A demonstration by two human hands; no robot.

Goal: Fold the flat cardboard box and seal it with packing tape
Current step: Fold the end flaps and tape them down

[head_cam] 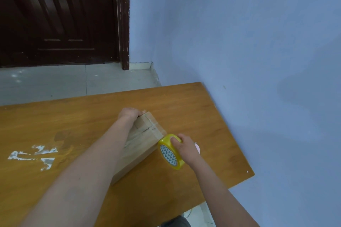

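Observation:
A folded brown cardboard box lies on the wooden table, its top flaps closed and shiny tape running across them. My left hand grips the box's far end, fingers curled over the edge. My right hand holds a yellow roll of packing tape against the box's right side. A strip of tape runs from the roll onto the box top.
White tape or paint scraps are stuck to the table at the left. A small pink object peeks out behind my right hand. A blue wall borders the table's right edge; a dark door stands beyond.

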